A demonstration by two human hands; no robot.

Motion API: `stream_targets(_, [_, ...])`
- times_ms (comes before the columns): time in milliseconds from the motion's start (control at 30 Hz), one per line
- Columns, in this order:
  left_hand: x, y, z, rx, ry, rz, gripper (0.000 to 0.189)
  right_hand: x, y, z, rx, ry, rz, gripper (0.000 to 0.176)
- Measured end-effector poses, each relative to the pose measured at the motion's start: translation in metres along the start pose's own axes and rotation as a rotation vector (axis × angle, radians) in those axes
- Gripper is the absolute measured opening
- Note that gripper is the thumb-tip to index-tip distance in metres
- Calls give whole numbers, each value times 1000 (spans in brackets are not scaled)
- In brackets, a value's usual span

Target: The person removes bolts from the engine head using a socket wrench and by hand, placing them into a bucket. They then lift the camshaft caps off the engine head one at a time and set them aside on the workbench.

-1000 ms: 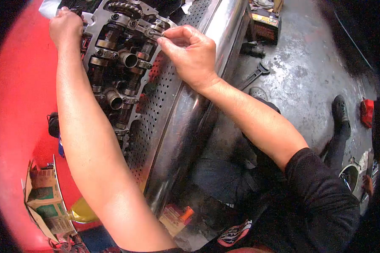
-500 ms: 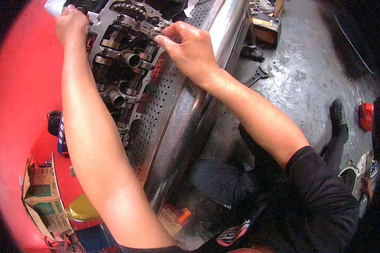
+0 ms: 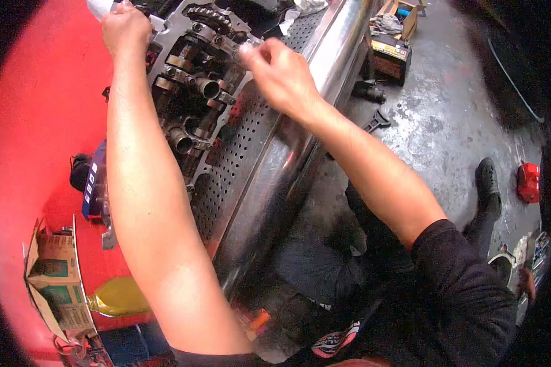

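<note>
A metal engine cylinder head [image 3: 172,55] with camshafts, bearing caps, a toothed sprocket [image 3: 209,18] and two round tubes [image 3: 209,90] lies on a perforated metal bench top [image 3: 241,122]. At its upper left edge my left hand [image 3: 126,30] is closed, its fingertips turned away, so whatever they grip is hidden. A white cloth [image 3: 99,7] shows beside that hand. My right hand [image 3: 282,72] hovers by the upper right row of bearing caps, thumb and forefinger pinched together. Motion blurs its fingertips, and what is between them cannot be made out.
A rounded steel rail [image 3: 287,159] borders the bench. On the red surface at left are a blue box [image 3: 96,183], an open carton [image 3: 55,278] and a bottle of yellow liquid [image 3: 121,298]. A boxed battery [image 3: 390,58] and another person's shoe [image 3: 487,177] are on the floor.
The view has shifted, so the engine part and both hands appear further right. My right hand stays pinched near the same caps, its fingertips now blurred. My left hand keeps its place at the edge.
</note>
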State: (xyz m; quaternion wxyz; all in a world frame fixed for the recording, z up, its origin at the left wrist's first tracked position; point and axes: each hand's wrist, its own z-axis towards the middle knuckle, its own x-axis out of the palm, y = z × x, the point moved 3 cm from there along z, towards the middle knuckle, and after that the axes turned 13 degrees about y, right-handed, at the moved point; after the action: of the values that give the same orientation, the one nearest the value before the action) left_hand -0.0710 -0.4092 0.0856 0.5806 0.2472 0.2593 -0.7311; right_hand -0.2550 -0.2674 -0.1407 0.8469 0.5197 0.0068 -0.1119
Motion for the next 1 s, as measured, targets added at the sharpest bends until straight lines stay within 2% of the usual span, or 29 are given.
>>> stream_targets(133, [-1,-7,-8,-7,29,-76,54,5,14,-11,-138,-85,-274,39])
stream_targets(233, [-2,-3,-10,19,-6,-104,53,0,16,-9,-89,90,-349,38])
stream_targets(267, [-3,-6,-12,16,2,-131,53,-4,25,-17,-122,138,-475,40])
stream_targets(367, [-8,-13,-16,-9,-8,-142,53,0,38,-43,-60,223,-510,37])
stream_targets(400, [-8,-14,-16,-1,-34,-133,53,5,39,-51,-108,173,-492,39])
stream_targets(500, [0,-8,-12,10,-23,-91,53,12,33,-46,-69,214,-532,45])
stream_targets(633, [-2,-10,-13,-43,23,-146,52,10,41,-49,2,229,-520,46])
stream_targets(733, [-3,-10,-15,-5,14,-156,50,9,41,-47,3,244,-518,43])
stream_targets(833, [-4,-12,-18,32,35,-172,50,2,31,-39,-230,29,-358,35])
stream_targets(867, [-6,-14,-17,25,25,-178,50,-4,27,-33,-168,-48,-355,30])
stream_targets(900, [-7,-13,-19,14,19,-182,50,-8,24,-27,-219,-129,-357,29])
stream_targets(967, [-5,-14,-22,-7,16,-193,50,-1,16,-8,-262,-84,-546,27])
stream_targets(1000, [-5,-16,-22,-15,10,-201,50,-1,12,-6,-254,-74,-545,28])
